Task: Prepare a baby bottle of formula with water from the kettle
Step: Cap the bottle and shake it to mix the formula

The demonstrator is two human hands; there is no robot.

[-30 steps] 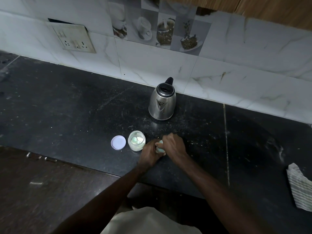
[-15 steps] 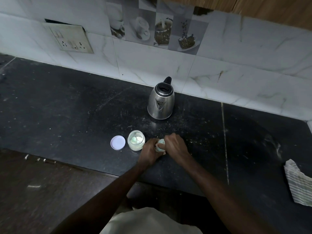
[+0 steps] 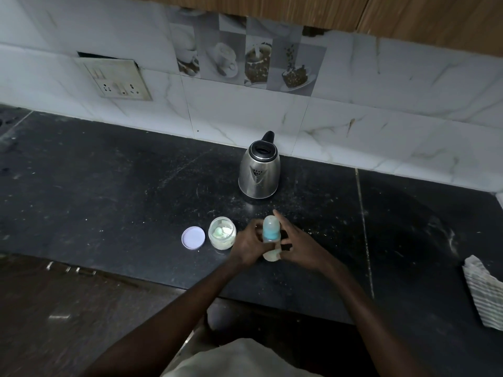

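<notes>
Left hand (image 3: 246,244): my fingers curled round the body of the baby bottle (image 3: 270,231), cap end up, near the front of the black counter (image 3: 109,200). Right hand (image 3: 302,244): fingers spread, thumb raised beside the cap. Open formula jar (image 3: 221,233) and its lid (image 3: 193,237) just left; steel kettle (image 3: 260,170) behind.

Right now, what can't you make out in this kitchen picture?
- Baby bottle, head view: the left hand and right hand cover its body, hiding the fill level.
- Kettle, head view: its steel wall hides any water.
- Striped cloth, head view: cut off by the right edge.
- Open jar, head view: the pale green piece inside is too small to name.
</notes>
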